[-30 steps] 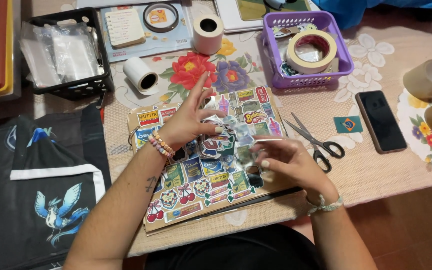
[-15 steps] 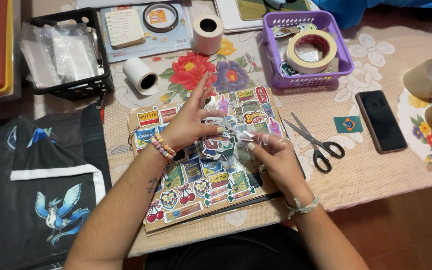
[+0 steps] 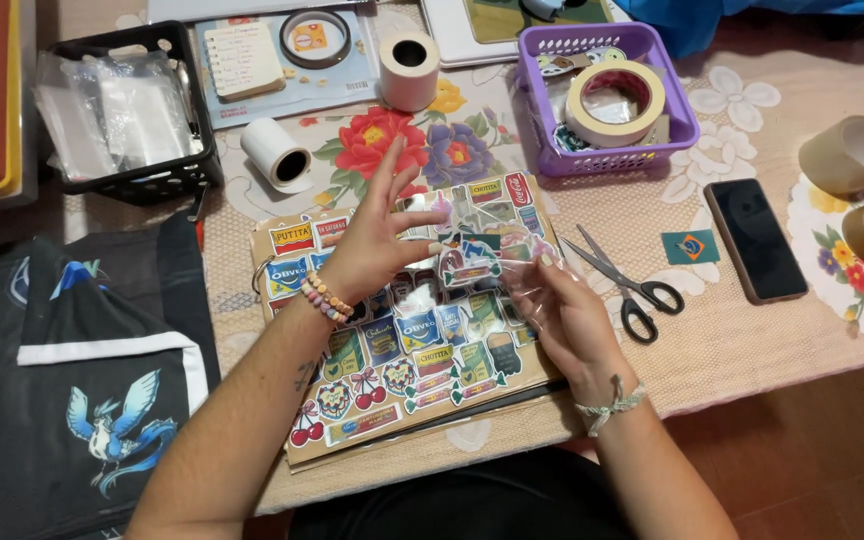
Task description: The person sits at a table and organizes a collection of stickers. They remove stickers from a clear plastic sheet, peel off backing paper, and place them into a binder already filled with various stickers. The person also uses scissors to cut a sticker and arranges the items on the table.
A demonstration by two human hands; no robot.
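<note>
On the floral tablecloth (image 3: 752, 330), the right hand (image 3: 567, 320) has shifted left, now pinching clear film (image 3: 512, 275) over the sticker board (image 3: 392, 340), while the left hand (image 3: 377, 240) stays spread flat, gripping nothing.

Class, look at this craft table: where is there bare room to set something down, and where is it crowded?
Bare cloth lies right of the scissors, below the small blue card and left of the phone. A smaller patch sits between the purple basket and the tape roll. It is crowded around the sticker board, under both hands, and along the far edge.
</note>
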